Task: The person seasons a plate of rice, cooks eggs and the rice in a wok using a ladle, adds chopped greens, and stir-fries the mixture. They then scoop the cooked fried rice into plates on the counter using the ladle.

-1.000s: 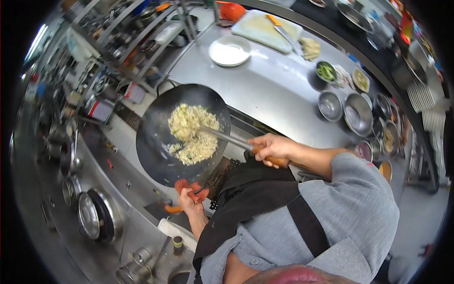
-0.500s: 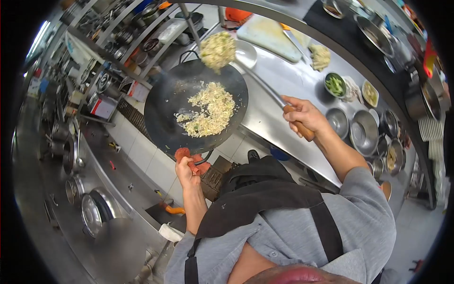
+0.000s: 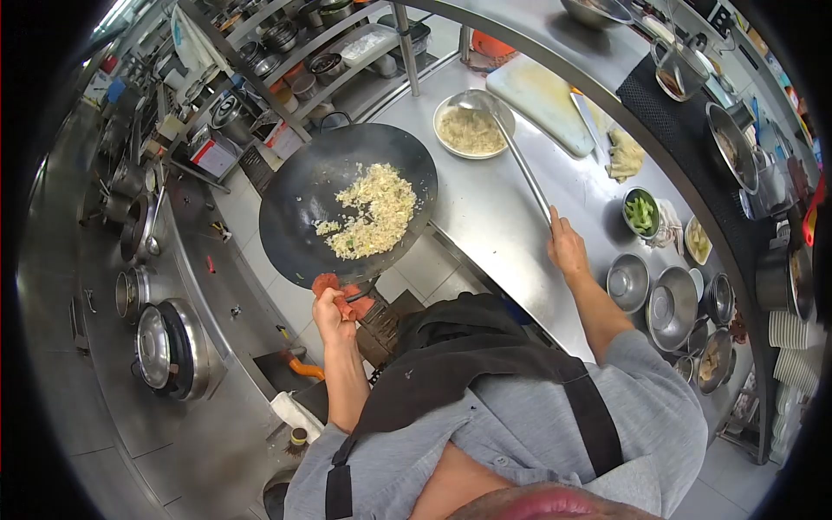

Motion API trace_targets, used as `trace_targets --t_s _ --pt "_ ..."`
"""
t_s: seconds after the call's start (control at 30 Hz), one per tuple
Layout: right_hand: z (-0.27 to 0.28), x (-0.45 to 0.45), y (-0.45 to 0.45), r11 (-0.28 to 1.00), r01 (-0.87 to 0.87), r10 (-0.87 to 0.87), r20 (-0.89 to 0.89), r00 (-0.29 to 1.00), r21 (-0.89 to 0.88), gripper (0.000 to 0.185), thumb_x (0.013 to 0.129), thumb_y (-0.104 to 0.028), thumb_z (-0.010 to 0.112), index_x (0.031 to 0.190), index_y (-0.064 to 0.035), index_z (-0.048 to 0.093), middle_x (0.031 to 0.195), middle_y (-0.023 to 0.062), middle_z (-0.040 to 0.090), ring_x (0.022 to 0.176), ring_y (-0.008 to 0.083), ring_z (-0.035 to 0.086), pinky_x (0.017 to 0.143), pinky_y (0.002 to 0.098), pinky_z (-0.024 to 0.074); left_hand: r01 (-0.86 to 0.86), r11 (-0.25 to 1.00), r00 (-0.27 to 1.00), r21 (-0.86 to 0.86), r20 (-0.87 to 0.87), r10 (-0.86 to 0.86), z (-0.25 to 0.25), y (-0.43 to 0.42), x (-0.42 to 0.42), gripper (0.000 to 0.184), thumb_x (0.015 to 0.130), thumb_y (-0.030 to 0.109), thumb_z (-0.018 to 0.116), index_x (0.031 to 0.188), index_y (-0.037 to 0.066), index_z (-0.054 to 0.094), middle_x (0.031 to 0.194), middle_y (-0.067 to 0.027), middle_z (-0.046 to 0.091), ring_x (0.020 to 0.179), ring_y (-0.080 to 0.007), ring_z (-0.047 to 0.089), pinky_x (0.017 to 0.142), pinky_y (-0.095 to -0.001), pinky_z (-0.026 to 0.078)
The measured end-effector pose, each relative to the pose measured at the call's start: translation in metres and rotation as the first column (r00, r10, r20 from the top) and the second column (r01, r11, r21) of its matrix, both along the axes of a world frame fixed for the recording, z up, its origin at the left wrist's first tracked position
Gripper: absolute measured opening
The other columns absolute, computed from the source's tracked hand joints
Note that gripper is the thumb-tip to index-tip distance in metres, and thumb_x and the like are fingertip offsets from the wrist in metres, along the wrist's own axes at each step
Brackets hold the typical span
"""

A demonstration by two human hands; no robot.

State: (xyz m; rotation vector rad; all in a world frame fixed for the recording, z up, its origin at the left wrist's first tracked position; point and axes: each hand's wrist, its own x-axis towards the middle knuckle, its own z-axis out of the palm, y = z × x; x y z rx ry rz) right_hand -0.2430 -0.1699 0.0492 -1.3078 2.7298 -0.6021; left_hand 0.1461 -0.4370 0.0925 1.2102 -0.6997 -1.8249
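My left hand point(image 3: 332, 316) is wrapped round the near handle of a black wok point(image 3: 290, 204), with a red cloth point(image 3: 360, 307) in its grip. Fried rice point(image 3: 381, 208) with green bits lies in the wok, mostly toward its right side. My right hand point(image 3: 568, 249) is closed on the handle of a long metal ladle point(image 3: 526, 165). The ladle's head is over the far rim of a white bowl point(image 3: 472, 156) on the counter, and rice point(image 3: 468, 132) lies in that bowl. Whether the ladle touches the bowl, I cannot tell.
Behind the bowl lie a cutting board point(image 3: 542, 104), a knife point(image 3: 588, 123) and a yellowish crumpled cloth point(image 3: 624, 156). A bowl of green vegetable pieces point(image 3: 641, 214) and several metal bowls point(image 3: 672, 299) stand on the right. A metal shelf post point(image 3: 405, 48) rises behind the counter.
My right hand has taken the heaped ladle from above the wok's edge to the white bowl, where rice now shows. My left hand keeps holding the wok. The whole view has shifted.
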Motion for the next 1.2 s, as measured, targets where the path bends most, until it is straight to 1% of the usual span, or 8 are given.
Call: trace_targets --t_s 0.13,0.3,0.57,0.63,0.83,1.0,1.1,1.2 --pt "-0.008 -0.011 -0.003 0.997 0.067 -0.067 -0.005 0.998 0.041 0.064 0.077 0.000 0.060 0.138 -0.0067 0.040 0.097 0.0181 0.059 0.078 0.0362 0.062 0.072 0.0451 0.0517 0.042 0.998 0.997 0.046 0.059 -0.044 -0.002 -0.012 0.002 0.055 0.072 0.004 0.048 0.126 0.006 0.046 0.117 -0.0088 0.053 0.084 -0.0274 0.064 0.062 -0.0552 0.059" --pt "0.025 0.029 -0.008 0.957 -0.051 0.048 -0.020 0.999 -0.286 0.052 0.081 -0.003 0.060 0.132 -0.0021 0.046 0.083 0.0160 0.059 0.066 0.0292 0.061 0.062 0.0416 0.0499 -0.047 0.986 0.998 0.159 -0.028 0.052 0.030 -0.016 -0.003 0.052 0.073 0.001 0.045 0.125 0.006 0.045 0.114 -0.0065 0.056 0.071 -0.0195 0.064 0.054 -0.0444 0.061" --pt "0.067 0.149 -0.034 0.958 0.059 0.165 0.705 0.690 -0.282 0.038 0.091 -0.019 0.062 0.120 0.0040 0.055 0.055 0.0037 0.052 0.046 0.0097 0.047 0.046 0.0268 0.0383 -0.040 0.980 0.983 0.193 -0.167 0.073 0.005 -0.042 0.015 0.049 0.071 -0.001 0.044 0.120 0.004 0.046 0.101 -0.0235 0.050 0.079 -0.0325 0.062 0.059 -0.0539 0.061" --pt "0.018 0.160 -0.055 0.941 -0.141 0.299 0.559 0.773 -0.308 0.039 0.090 -0.021 0.063 0.119 0.0029 0.056 0.054 0.0070 0.049 0.048 0.0119 0.047 0.048 0.0291 0.0389 -0.029 0.960 0.984 0.278 -0.162 0.076 0.010 -0.049 0.016 0.042 0.070 0.000 0.049 0.111 0.006 0.050 0.103 -0.0094 0.051 0.088 -0.0342 0.061 0.060 -0.0554 0.061" --pt "0.073 0.180 -0.099 0.971 -0.215 0.230 0.664 0.712 -0.106 0.040 0.087 -0.021 0.065 0.121 -0.0006 0.057 0.059 0.0094 0.054 0.050 0.0131 0.049 0.050 0.0296 0.0419 -0.067 0.943 0.970 0.327 -0.202 0.139 -0.017 -0.029 0.068 0.043 0.071 0.000 0.046 0.113 0.005 0.051 0.106 -0.0097 0.051 0.091 -0.0348 0.061 0.059 -0.0560 0.060" --pt "0.081 0.191 -0.100 0.898 -0.319 0.440 0.643 0.627 -0.303 0.045 0.083 -0.009 0.063 0.125 0.0033 0.053 0.057 0.0072 0.056 0.050 0.0134 0.056 0.049 0.0280 0.0441 -0.160 0.923 0.972 0.351 -0.106 0.209 0.006 -0.011 0.097 0.041 0.070 0.001 0.045 0.111 0.002 0.050 0.094 -0.0192 0.055 0.068 -0.0343 0.062 0.065 -0.0553 0.057" --pt "0.104 0.201 -0.171 0.924 -0.370 0.332 0.676 0.658 -0.093 0.052 0.082 -0.006 0.059 0.131 0.0027 0.048 0.059 0.0087 0.058 0.050 0.0136 0.056 0.049 0.0287 0.0449 -0.082 0.959 0.972 0.272 -0.189 0.137 -0.055 -0.092 0.085 0.039 0.071 0.002 0.046 0.110 0.002 0.050 0.089 -0.0209 0.056 0.059 -0.0308 0.059 0.064 -0.0549 0.057" --pt "0.134 0.211 -0.204 0.926 -0.372 0.321 0.659 0.680 -0.067 0.056 0.081 -0.005 0.058 0.135 0.0022 0.045 0.058 0.0086 0.057 0.048 0.0139 0.055 0.049 0.0296 0.0448 -0.144 0.956 0.984 0.257 -0.061 0.165 -0.035 -0.102 0.069 0.042 0.076 0.004 0.045 0.117 0.007 0.048 0.091 -0.0214 0.056 0.051 -0.0309 0.059 0.054 -0.0524 0.058"
